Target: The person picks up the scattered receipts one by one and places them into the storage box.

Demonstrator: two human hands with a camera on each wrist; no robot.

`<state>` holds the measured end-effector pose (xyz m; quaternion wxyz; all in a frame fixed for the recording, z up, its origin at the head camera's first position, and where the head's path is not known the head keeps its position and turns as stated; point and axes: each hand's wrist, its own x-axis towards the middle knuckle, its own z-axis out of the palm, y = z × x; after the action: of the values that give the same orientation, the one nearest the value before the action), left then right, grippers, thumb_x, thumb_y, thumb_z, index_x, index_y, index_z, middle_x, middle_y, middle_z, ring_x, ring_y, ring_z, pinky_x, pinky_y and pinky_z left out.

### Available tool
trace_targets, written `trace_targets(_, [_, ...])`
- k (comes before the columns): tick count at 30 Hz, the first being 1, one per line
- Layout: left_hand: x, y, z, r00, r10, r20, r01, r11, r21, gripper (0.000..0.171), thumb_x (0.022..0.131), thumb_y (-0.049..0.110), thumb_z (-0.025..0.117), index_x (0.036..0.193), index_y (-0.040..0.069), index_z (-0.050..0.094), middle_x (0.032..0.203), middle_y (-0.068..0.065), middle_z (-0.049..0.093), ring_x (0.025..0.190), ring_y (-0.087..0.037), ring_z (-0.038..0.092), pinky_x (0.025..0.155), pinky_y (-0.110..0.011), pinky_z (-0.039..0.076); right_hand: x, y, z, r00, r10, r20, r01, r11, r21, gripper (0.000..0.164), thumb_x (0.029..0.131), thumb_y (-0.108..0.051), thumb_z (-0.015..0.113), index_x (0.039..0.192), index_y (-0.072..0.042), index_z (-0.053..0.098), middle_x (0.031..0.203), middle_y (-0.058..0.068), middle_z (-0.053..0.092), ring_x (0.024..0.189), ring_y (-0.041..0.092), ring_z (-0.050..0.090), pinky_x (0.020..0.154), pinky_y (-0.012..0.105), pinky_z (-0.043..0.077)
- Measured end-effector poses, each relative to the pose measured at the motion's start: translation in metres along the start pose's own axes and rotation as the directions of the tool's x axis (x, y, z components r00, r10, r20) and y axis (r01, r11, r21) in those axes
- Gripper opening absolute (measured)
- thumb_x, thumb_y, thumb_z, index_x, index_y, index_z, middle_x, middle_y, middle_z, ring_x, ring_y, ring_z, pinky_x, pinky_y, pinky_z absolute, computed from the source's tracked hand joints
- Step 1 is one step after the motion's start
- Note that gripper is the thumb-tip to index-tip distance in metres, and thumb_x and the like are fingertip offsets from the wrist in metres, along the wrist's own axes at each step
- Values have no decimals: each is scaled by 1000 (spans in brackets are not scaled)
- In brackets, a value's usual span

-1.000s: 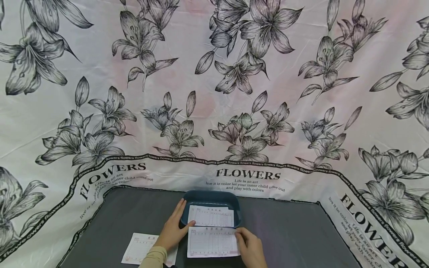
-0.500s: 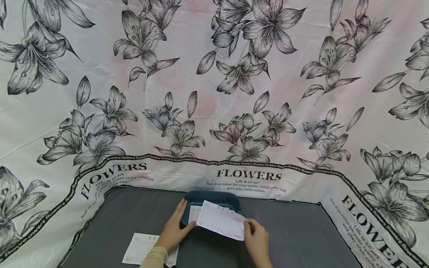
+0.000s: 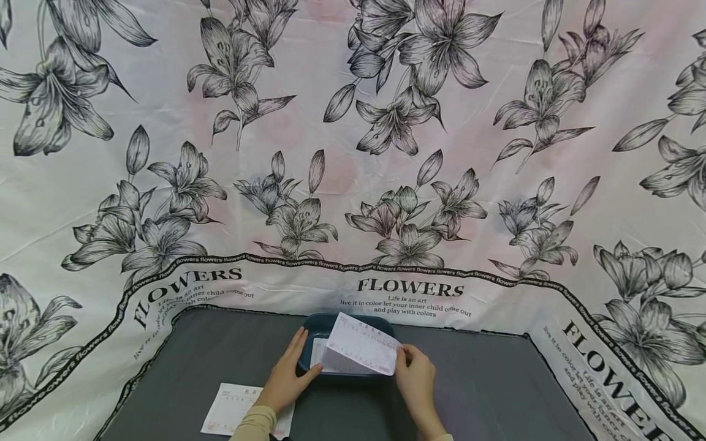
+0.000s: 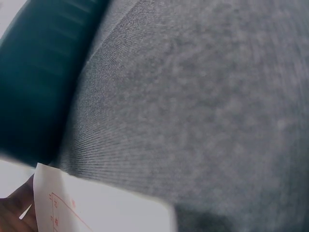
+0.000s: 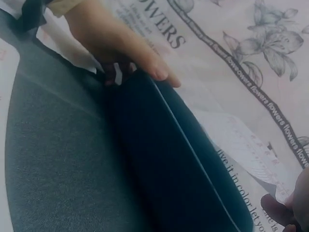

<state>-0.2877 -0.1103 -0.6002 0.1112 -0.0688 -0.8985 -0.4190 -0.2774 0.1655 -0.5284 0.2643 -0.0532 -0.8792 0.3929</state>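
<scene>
My right grip (image 3: 416, 375) pinches the printed sheet (image 3: 365, 346) between thumb and fingers at its right edge, near the closest corner; I take it that I hold it by so little so that the rest hangs free of my palm. The sheet is just left of that grip, tilted over the tray (image 3: 318, 322), its near edge standing above the papers (image 3: 318, 356) that lie inside. My left grip (image 3: 287, 373) is spread at the tray's left end, thumb at the near corner and the other fingers straight along the side; I judge that it steadies the tray, which is light enough, I suppose, to slide on this tabletop (image 3: 485, 380). Having the tray straight ahead, between my two grips, seems to give each one its own side to work from. A loose sheet (image 3: 227, 407) lies flat just left of my left grip, partly covered by that forearm, clear of the tray's mouth. As for the sheet I hold, it is white and thin, printed with a pale reddish form: a heading along the far edge, small characters, ruled columns too faint to read. Whether it is one leaf or several, I cannot tell.
</scene>
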Motion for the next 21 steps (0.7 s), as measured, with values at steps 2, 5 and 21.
trace_targets(2, [1, -1, 0, 1000, 10, -5, -10, 1000, -2, 88, 87, 52, 70, 158, 24, 27, 165, 7, 19, 146, -31, 33, 111, -62, 33, 2, 0, 4, 1000, -11, 5, 11, 1000, 2, 13, 92, -9, 67, 96, 0, 75, 84, 11, 75, 68, 16, 63, 60, 30, 48])
trace_targets(5, [1, -2, 1, 1000, 20, -11, -20, 1000, 0, 88, 88, 53, 70, 158, 24, 27, 165, 6, 19, 145, -32, 34, 110, -62, 34, 5, 3, 12, 1000, -22, 8, 22, 1000, -1, 12, 92, -9, 67, 95, 0, 76, 83, 10, 74, 67, 16, 62, 59, 29, 48])
trace_targets(21, [0, -4, 1, 999, 21, 38, -21, 1000, -5, 88, 89, 52, 68, 159, 24, 23, 166, 1, 17, 147, -33, 30, 110, -64, 32, 6, 2, 23, 994, -93, 62, 97, 993, -61, 10, 89, -6, 67, 86, 0, 75, 73, 6, 71, 59, 13, 59, 54, 31, 49])
